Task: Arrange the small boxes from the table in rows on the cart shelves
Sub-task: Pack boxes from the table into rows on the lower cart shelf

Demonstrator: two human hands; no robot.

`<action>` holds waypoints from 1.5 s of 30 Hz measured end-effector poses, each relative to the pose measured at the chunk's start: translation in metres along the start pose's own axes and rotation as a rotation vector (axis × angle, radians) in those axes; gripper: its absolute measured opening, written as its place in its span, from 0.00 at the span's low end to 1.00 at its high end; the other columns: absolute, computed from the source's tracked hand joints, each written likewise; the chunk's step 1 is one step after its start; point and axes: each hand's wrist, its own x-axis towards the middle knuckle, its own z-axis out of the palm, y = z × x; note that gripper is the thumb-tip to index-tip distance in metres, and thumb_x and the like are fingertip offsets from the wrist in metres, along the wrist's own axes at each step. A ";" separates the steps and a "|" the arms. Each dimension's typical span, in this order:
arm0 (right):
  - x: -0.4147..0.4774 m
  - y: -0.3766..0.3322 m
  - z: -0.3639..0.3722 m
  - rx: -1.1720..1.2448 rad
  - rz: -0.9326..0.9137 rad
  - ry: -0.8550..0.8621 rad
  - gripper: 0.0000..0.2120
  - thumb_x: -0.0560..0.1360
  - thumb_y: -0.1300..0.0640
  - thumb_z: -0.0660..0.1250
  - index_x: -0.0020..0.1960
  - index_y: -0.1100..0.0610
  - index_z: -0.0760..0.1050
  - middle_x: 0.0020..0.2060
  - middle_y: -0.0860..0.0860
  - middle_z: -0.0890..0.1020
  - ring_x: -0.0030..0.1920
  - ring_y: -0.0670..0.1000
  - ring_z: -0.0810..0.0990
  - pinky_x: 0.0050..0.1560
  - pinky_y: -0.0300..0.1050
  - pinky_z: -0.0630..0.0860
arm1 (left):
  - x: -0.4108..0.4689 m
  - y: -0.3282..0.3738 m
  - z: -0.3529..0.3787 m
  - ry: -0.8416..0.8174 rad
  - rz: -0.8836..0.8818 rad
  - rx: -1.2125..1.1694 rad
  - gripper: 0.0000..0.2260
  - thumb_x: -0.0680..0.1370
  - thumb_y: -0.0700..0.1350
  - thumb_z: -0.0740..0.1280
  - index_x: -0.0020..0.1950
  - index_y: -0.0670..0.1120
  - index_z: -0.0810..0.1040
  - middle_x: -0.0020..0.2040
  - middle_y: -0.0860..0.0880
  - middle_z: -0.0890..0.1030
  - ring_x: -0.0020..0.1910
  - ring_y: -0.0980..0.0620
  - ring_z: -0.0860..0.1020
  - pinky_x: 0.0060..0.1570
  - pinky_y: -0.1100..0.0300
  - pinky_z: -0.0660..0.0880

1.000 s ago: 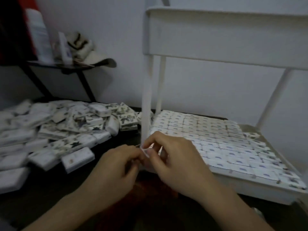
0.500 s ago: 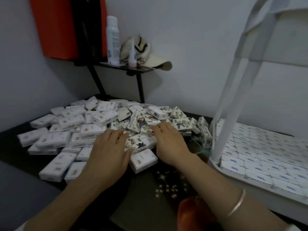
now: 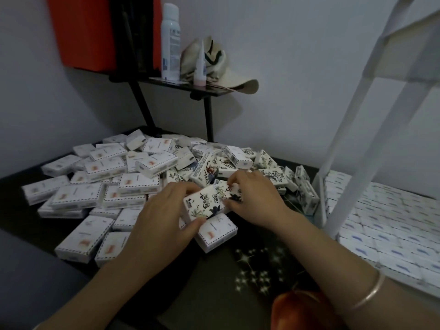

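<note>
On the dark table [image 3: 214, 289]: a loose heap of small boxes [image 3: 107, 179] fills the far left part, lying at all angles and piled on one another.
Box kinds: those on the left are white with a dashed border and a small orange mark; those toward the cart carry black ink drawings.
Patterned box [image 3: 206, 204]: at the near edge of the heap, tilted, with its near corner over a bordered box [image 3: 217, 232]. Whether it rests on that box or is lifted off it, I cannot tell.
Left hand [image 3: 162, 217]: clamped on the left end of the patterned box, fingers curled over the top edge, thumb at the near corner.
Right hand [image 3: 256, 198]: gripping the right end of the same box, fingertips over the far edge and thumb against the near side.
Bracelet [image 3: 371, 289]: a thin metal band on the right wrist.
Cart [image 3: 371, 129]: white, standing just right of the heap, its slanted posts rising out of view.
Cart shelf [image 3: 410, 285]: the lower tray is packed with shelved boxes [image 3: 381, 220] in tight straight rows, white faces up with small blue marks.
Wall shelf [image 3: 190, 85]: black, above the heap, holding a spray can [image 3: 170, 41], a small bottle [image 3: 199, 67] and a pale cap [image 3: 228, 67].
Red cabinet [image 3: 83, 32]: on the wall at the upper left.
</note>
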 end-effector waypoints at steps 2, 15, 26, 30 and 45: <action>-0.004 -0.001 -0.007 0.039 -0.007 0.031 0.22 0.72 0.41 0.69 0.61 0.48 0.70 0.60 0.48 0.75 0.59 0.50 0.71 0.58 0.47 0.69 | -0.001 0.004 -0.003 0.029 -0.023 -0.153 0.21 0.71 0.49 0.75 0.59 0.59 0.69 0.54 0.65 0.73 0.49 0.68 0.74 0.44 0.73 0.72; -0.171 0.009 -0.073 0.262 0.041 0.183 0.15 0.69 0.33 0.64 0.52 0.37 0.71 0.54 0.34 0.72 0.51 0.37 0.75 0.45 0.32 0.74 | -0.021 0.081 -0.011 -0.248 -0.173 -0.975 0.24 0.73 0.32 0.70 0.56 0.62 0.80 0.55 0.60 0.80 0.49 0.55 0.82 0.37 0.62 0.79; -0.295 0.071 -0.141 0.319 0.377 0.407 0.13 0.65 0.37 0.69 0.46 0.40 0.77 0.52 0.35 0.79 0.50 0.38 0.79 0.47 0.29 0.75 | -0.017 0.208 0.042 -0.527 0.016 -1.019 0.15 0.75 0.40 0.70 0.50 0.61 0.84 0.56 0.71 0.77 0.56 0.71 0.75 0.50 0.71 0.75; -0.321 0.098 -0.162 0.499 0.568 0.544 0.15 0.60 0.38 0.71 0.46 0.39 0.78 0.55 0.34 0.80 0.52 0.36 0.81 0.50 0.33 0.79 | -0.002 0.247 0.064 -0.585 0.022 -1.032 0.17 0.66 0.45 0.78 0.50 0.62 0.83 0.54 0.65 0.81 0.53 0.67 0.79 0.49 0.70 0.77; -0.225 0.257 -0.211 -0.348 0.950 0.182 0.14 0.77 0.63 0.64 0.62 0.57 0.75 0.58 0.57 0.72 0.53 0.59 0.77 0.47 0.45 0.72 | 0.105 0.323 0.162 -0.485 -0.065 -1.045 0.06 0.75 0.54 0.71 0.51 0.57 0.80 0.46 0.58 0.84 0.46 0.58 0.83 0.47 0.59 0.78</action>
